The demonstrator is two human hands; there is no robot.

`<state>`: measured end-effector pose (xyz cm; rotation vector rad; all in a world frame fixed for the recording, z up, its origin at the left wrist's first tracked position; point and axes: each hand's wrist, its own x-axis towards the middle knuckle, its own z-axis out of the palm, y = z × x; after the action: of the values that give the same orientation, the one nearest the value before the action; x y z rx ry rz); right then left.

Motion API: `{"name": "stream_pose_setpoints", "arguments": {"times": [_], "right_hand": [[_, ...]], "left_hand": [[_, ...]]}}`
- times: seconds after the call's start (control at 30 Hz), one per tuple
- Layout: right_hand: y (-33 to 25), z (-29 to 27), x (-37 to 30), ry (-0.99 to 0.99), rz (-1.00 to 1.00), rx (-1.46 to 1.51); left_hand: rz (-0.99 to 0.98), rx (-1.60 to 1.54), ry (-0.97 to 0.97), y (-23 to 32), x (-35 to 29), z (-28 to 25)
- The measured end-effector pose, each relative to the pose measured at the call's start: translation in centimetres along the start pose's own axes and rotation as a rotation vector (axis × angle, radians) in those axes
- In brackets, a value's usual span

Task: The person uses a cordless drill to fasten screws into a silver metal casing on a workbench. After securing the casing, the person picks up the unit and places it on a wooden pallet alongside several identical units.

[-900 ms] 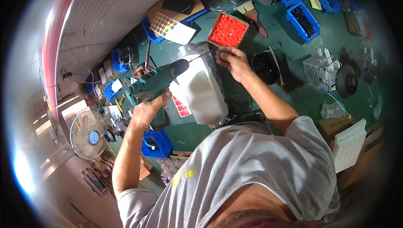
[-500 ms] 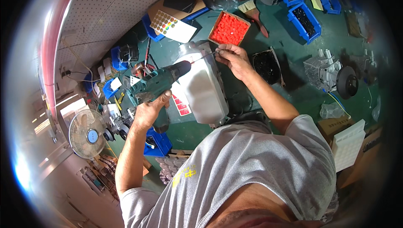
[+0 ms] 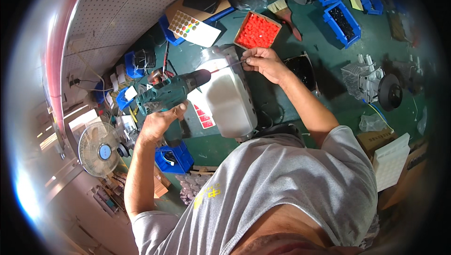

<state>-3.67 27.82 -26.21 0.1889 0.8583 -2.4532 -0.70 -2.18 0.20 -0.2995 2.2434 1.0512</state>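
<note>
The left hand wraps its fingers around the grip of a green drill, its bit extending over a silver casing on the bench. The right hand pinches its fingers together, seemingly on the bit's far end.

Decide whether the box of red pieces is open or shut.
Open: the box has no lid on, and its red pieces show.

A workshop, with blue parts bins at upper right of its green bench, a power drill left of center and finned machinery at right.
</note>
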Motion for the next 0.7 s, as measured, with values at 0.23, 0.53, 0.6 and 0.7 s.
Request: {"name": "stream_pose_setpoints", "arguments": {"times": [0.23, 0.53, 0.6, 0.7], "right_hand": [[-0.4, 0.4, 2.4, -0.036, -0.064, -0.099], [-0.4, 1.2, 2.7, -0.045, -0.209, -0.092], [-0.4, 1.8, 3.0, -0.009, -0.18, -0.026], [0.5, 1.8, 4.6, 0.066, -0.279, -0.332]], "left_hand": [[0.002, 0.042, -0.015, 2.1, 1.5, -2.9], [-0.105, -0.188, -0.041, 3.6, 1.9, -3.2], [-0.089, -0.12, -0.024, 3.3, 1.9, -3.2], [-0.006, 0.098, 0.001, 3.7, 2.6, -2.9]]}}
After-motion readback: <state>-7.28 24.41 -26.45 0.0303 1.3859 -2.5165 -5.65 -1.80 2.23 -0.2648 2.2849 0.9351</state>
